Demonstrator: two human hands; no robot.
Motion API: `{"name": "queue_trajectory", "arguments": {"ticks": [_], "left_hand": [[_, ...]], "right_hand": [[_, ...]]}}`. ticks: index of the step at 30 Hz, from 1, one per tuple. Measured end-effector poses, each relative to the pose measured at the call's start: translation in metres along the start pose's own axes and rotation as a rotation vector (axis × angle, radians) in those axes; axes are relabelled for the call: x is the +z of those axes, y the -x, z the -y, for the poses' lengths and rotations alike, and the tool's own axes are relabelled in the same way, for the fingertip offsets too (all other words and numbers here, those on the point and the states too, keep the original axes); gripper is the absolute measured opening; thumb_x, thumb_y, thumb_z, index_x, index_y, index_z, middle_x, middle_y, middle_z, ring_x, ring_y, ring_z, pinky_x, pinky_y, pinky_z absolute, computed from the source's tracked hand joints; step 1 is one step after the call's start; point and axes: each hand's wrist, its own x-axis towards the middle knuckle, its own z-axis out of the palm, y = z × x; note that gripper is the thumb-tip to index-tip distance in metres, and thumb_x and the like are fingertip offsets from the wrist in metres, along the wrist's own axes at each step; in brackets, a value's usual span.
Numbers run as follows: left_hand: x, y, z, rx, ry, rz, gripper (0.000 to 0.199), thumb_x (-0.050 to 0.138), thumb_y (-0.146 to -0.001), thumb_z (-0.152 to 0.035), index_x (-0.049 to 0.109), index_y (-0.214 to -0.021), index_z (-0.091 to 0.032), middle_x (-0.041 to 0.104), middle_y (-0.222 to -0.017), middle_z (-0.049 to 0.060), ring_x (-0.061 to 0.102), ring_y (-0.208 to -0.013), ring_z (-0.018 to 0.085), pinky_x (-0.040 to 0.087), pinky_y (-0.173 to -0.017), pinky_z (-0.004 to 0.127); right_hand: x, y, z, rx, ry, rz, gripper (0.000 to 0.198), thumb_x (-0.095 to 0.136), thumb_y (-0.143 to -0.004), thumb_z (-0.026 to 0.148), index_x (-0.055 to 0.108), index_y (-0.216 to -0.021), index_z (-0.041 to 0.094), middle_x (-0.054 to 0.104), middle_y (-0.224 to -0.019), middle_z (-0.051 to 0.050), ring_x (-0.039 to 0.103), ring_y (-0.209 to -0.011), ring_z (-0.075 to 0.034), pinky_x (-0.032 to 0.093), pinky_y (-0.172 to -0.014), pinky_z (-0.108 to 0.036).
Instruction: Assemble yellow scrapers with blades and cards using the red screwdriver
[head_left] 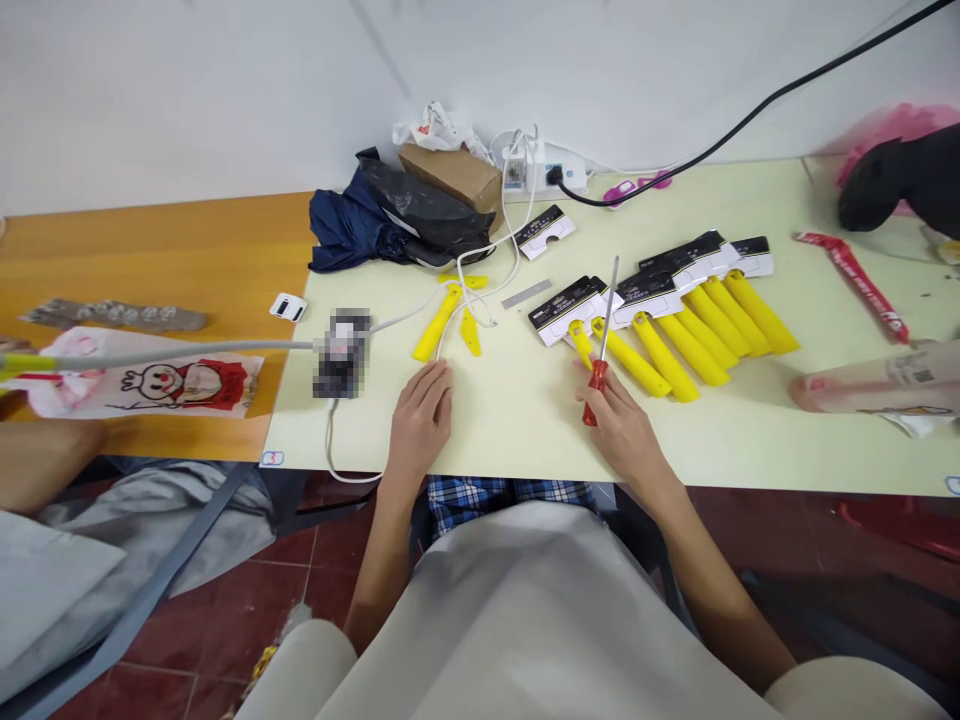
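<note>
- In hand, as I judge it: a tool is taken up but not yet applied. The right hand (619,420) grips a screwdriver (597,388) by its red handle, shaft pointing far, near the carded yellow tools (671,352).
- The left hand (421,415) rests on the worktop (517,425), fingers together and curled, by a white cable (448,328); whether it pinches the cable, I cannot tell.
- Using the screwdriver on the loose yellow tool (435,326), just far of the left hand, would call for freeing it from the cable across it.
- Hard to read: the screwdriver tip's height; a pixelated block (341,353) at left.
- Cut off: a co-worker's arm (45,465), far left; a pinkish container (862,392), right.
</note>
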Motion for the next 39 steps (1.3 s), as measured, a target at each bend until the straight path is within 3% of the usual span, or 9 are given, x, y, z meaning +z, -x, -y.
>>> {"name": "queue_trajectory", "arguments": {"ticks": [4,11,17,24,29,32,36,39], "left_hand": [[0.002,-0.020,0.004,-0.059,-0.044,-0.016,0.036,0.058,-0.111,-0.026,0.071,-0.144,-0.023,0.073,-0.151,0.014,0.064,-0.145,0.031,0.052,-0.124,0.057],[-0.005,-0.057,0.037,-0.231,-0.072,-0.122,0.044,0.063,-0.108,-0.037,0.068,-0.148,-0.019,0.068,-0.155,0.018,0.059,-0.150,0.034,0.045,-0.130,0.060],[0.002,-0.057,0.028,-0.250,0.064,-0.071,0.041,0.064,-0.109,-0.036,0.074,-0.145,-0.020,0.075,-0.146,0.014,0.072,-0.136,0.030,0.056,-0.124,0.054],[-0.005,-0.054,0.021,-0.247,-0.014,-0.293,0.034,0.065,-0.109,-0.035,0.080,-0.137,-0.022,0.081,-0.137,0.012,0.078,-0.127,0.029,0.063,-0.116,0.053],[-0.012,-0.026,-0.007,-0.247,0.042,-0.409,0.036,0.072,-0.107,-0.032,0.079,-0.141,-0.024,0.080,-0.138,0.013,0.078,-0.127,0.031,0.064,-0.114,0.052],[-0.007,-0.001,-0.033,-0.346,0.157,-0.425,0.038,0.076,-0.105,-0.032,0.078,-0.142,-0.028,0.080,-0.139,0.010,0.079,-0.126,0.029,0.065,-0.114,0.052],[0.005,0.028,-0.067,-0.649,0.501,-0.470,0.040,0.083,-0.099,-0.038,0.081,-0.138,-0.027,0.080,-0.139,0.009,0.078,-0.128,0.032,0.066,-0.114,0.053],[0.009,0.041,-0.085,-0.859,0.832,-0.415,0.044,0.084,-0.098,-0.044,0.081,-0.138,-0.026,0.082,-0.135,0.009,0.082,-0.119,0.032,0.066,-0.113,0.057]], "right_hand": [[-0.007,0.004,-0.010,-0.001,0.029,-0.021,0.049,0.048,-0.088,-0.014,0.059,-0.119,0.022,0.056,-0.168,-0.018,0.040,-0.167,-0.035,0.054,-0.127,-0.062],[-0.008,0.005,-0.010,-0.012,0.058,-0.041,0.044,0.055,-0.087,-0.010,0.060,-0.116,0.022,0.054,-0.170,-0.017,0.047,-0.163,-0.034,0.047,-0.131,-0.062],[-0.005,0.006,-0.010,-0.025,0.052,-0.064,0.042,0.060,-0.088,-0.006,0.061,-0.117,0.024,0.047,-0.175,-0.015,0.047,-0.164,-0.033,0.047,-0.131,-0.064],[-0.003,0.007,-0.008,-0.012,0.049,-0.120,0.035,0.068,-0.095,0.002,0.063,-0.119,0.026,0.032,-0.183,-0.012,0.048,-0.163,-0.036,0.052,-0.126,-0.066],[-0.005,0.007,-0.006,-0.012,0.021,-0.166,0.033,0.071,-0.096,0.004,0.062,-0.119,0.027,0.031,-0.182,-0.012,0.051,-0.161,-0.037,0.054,-0.122,-0.067],[-0.006,0.005,-0.002,-0.018,-0.032,-0.203,0.033,0.074,-0.096,0.006,0.060,-0.118,0.027,0.036,-0.180,-0.014,0.050,-0.161,-0.038,0.056,-0.120,-0.067],[-0.005,-0.004,0.013,-0.036,-0.180,-0.219,0.032,0.073,-0.097,0.008,0.055,-0.114,0.028,0.051,-0.172,-0.015,0.048,-0.163,-0.036,0.059,-0.117,-0.062],[-0.002,-0.015,0.029,-0.025,-0.316,-0.213,0.028,0.071,-0.100,0.011,0.052,-0.113,0.029,0.056,-0.169,-0.016,0.051,-0.160,-0.033,0.060,-0.117,-0.058]]}}
